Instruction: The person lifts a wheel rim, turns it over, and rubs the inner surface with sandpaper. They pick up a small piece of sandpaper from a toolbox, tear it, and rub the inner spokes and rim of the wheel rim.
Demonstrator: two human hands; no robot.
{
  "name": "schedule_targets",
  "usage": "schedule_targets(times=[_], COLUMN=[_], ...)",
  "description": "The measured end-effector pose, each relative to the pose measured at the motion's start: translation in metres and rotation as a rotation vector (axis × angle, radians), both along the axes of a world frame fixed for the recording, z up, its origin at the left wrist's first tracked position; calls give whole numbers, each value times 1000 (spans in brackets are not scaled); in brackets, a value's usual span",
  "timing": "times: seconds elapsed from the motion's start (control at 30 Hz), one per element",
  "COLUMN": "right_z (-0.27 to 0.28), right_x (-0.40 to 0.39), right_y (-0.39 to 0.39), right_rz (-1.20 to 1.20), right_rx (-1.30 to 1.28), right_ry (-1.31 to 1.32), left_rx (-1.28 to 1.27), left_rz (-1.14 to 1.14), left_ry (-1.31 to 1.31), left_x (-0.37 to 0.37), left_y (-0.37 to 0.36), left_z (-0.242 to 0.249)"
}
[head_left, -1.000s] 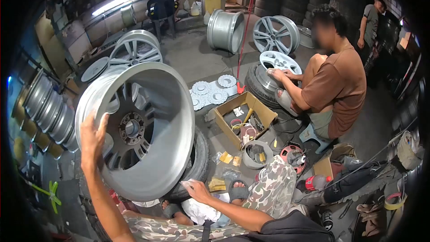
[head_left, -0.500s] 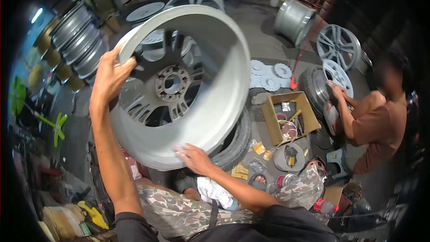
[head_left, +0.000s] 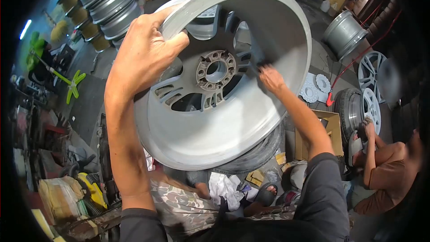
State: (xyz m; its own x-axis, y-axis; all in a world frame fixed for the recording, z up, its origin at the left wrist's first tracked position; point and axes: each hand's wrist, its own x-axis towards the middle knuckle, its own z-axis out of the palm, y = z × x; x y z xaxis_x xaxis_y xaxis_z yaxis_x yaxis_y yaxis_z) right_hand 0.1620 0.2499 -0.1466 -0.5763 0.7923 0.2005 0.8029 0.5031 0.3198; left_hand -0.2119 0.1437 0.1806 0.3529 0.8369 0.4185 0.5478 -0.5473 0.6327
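A large grey alloy wheel rim (head_left: 215, 134) is tilted up in front of me, its hollow back side facing me and its hub and spokes showing deep inside. My left hand (head_left: 150, 47) is closed around the rim's upper-left edge, thumb on the inner side. Inside the barrel, my right hand (head_left: 272, 78) reaches to the right of the hub with its fingers curled near the inner wall and spokes. Something dark shows at its fingertips, too blurred to name. Under the rim lies a black tyre (head_left: 257, 154).
Beside the tyre stands a cardboard box (head_left: 333, 127). At right a co-worker (head_left: 387, 170) crouches with hands at a white wheel (head_left: 371, 110) by another tyre. Stacked rims (head_left: 109, 6) rise at upper left; a green fan (head_left: 71, 85) stands below them. White cloth (head_left: 224, 190) lies near my feet.
My right hand has moved from the rim's lower edge up and right into the barrel. The view has shifted, and the rim appears larger and farther right, with my left hand still gripping it.
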Motion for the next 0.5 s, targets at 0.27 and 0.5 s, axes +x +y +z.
schedule_targets(times=[0.27,0.5], right_z=[-41,-34], right_x=[-244,-49], right_y=[-148,2], right_rz=[-74,-233], right_rx=[-595,-444], right_ry=[1045,-107], left_rx=[-54,4], left_rz=[-1,-21], left_ry=[-98,-66], left_x=[-9,-10], left_y=[1,1], left_z=[-3,-5])
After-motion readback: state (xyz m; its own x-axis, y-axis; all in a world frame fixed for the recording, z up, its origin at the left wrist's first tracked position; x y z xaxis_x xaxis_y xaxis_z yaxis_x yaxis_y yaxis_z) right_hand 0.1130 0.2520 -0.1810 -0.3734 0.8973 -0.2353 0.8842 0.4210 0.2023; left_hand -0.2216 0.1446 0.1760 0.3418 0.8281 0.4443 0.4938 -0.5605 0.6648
